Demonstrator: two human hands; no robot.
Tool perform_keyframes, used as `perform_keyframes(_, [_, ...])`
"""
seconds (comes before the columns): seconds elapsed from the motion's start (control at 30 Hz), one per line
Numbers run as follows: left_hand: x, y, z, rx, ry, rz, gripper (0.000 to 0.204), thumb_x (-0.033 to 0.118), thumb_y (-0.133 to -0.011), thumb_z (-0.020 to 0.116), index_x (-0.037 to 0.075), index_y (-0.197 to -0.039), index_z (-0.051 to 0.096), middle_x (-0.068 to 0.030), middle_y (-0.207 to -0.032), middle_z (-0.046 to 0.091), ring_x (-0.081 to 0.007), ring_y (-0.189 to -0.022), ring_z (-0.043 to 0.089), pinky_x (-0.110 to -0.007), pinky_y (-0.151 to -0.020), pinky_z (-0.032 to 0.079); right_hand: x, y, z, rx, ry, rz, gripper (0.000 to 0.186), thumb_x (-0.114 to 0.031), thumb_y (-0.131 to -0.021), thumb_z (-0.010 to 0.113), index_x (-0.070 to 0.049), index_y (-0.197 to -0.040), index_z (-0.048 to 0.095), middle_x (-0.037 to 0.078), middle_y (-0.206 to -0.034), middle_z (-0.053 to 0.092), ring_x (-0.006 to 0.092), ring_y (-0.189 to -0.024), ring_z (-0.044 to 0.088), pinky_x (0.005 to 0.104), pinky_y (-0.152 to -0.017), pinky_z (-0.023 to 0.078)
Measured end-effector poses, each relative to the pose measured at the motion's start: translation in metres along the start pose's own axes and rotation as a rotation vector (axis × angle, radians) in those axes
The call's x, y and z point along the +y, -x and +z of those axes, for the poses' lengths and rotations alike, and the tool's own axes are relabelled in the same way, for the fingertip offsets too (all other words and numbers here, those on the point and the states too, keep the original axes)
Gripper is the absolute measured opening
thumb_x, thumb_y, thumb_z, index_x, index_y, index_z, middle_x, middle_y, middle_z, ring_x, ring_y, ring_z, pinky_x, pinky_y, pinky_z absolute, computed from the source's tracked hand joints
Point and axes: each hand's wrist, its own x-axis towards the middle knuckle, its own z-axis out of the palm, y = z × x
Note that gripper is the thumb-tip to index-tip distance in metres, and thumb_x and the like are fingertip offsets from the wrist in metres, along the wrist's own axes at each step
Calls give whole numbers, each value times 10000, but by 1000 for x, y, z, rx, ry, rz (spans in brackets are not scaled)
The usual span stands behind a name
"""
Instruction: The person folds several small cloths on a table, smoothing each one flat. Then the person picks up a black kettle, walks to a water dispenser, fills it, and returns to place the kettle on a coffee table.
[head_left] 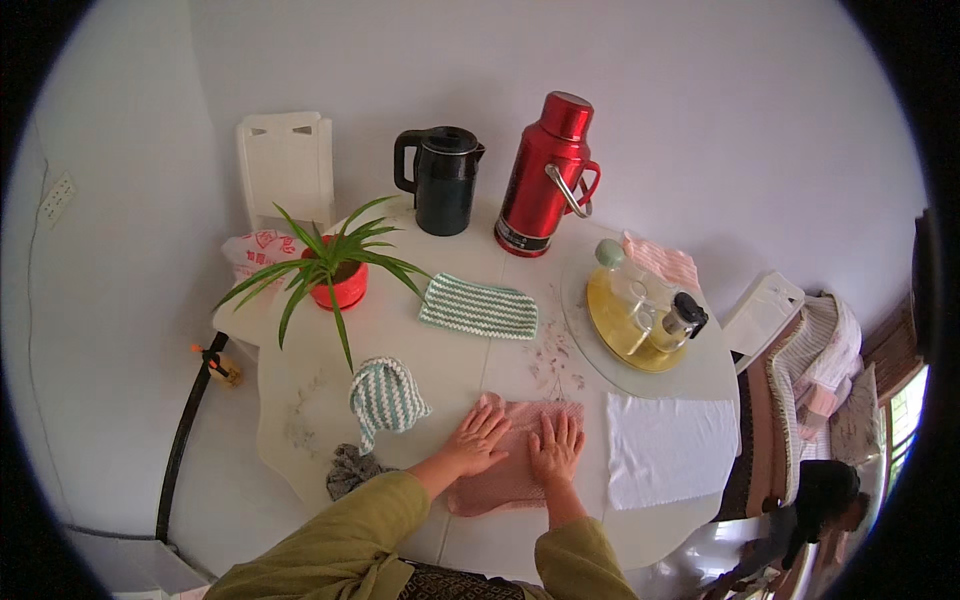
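Both bare hands lie flat and apart, fingers spread and gripping nothing, on a pink, textured, roughly rectangular cloth at six o'clock on the pale, wavy-edged table: the left hand over its ten o'clock side, the right hand over its two o'clock side. From this cloth, a smooth white rectangular cloth lies at three o'clock, a flat green-and-white striped knitted cloth at twelve, a bunched green-and-white striped cloth at ten, and a crumpled dark-grey piece, perhaps fabric, at nine.
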Motion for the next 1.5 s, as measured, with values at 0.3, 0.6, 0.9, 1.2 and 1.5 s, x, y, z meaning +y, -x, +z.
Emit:
perform_keyframes(0.3, [-50, 105, -42, -116, 72, 85, 353, 290, -800, 514, 92, -1092, 505, -151, -1186, 431, -310, -1157, 335, -477, -944, 232, 9, -23, -4, -68, -50, -26, 439, -390, -822, 407, -241, -1234, 400, 72, -1347, 266, 249, -1255, 195, 460, -1020, 70])
perform_keyframes(0.6, [-106, 193, -95, -138, 183, -326, 239, 305, -813, 526, 67, -832, 547, -117, -888, 531, -254, -785, 514, -423, -672, 386, -131, 65, -14, -352, -552, 34, 230, -275, -825, 460, -106, -892, 600, 183, -832, 589, 328, -778, 576, 398, -662, 456])
perform_keyframes(0.9, [-143, 196, -128, 6, 831, -287, 209, 221, -875, 458, 47, -972, 521, -86, -739, 525, -173, -660, 505, -283, -621, 406, -234, 119, 10, -740, -1054, -42, 415, -194, -795, 561, -30, -1154, 432, 169, -978, 563, 225, -862, 563, 306, -718, 450])
perform_keyframes(1.2, [-165, 147, -116, 195, 505, -160, 564, 126, -707, 618, 57, -1199, 352, -171, -1188, 403, -338, -1097, 382, -394, -909, 335, -276, 20, -114, 284, -355, -146, 554, -382, -702, 618, -126, -1162, 446, 249, -1124, 428, 381, -1038, 432, 420, -862, 372])
perform_keyframes(1.5, [-147, 93, -92, 281, 796, -5, 491, 133, -674, 637, 35, -1094, 401, -169, -1007, 497, -344, -953, 479, -360, -811, 391, -277, -1, -45, 95, -485, -44, 363, -286, -714, 557, -84, -1011, 509, 154, -1043, 513, 350, -929, 491, 403, -749, 427])
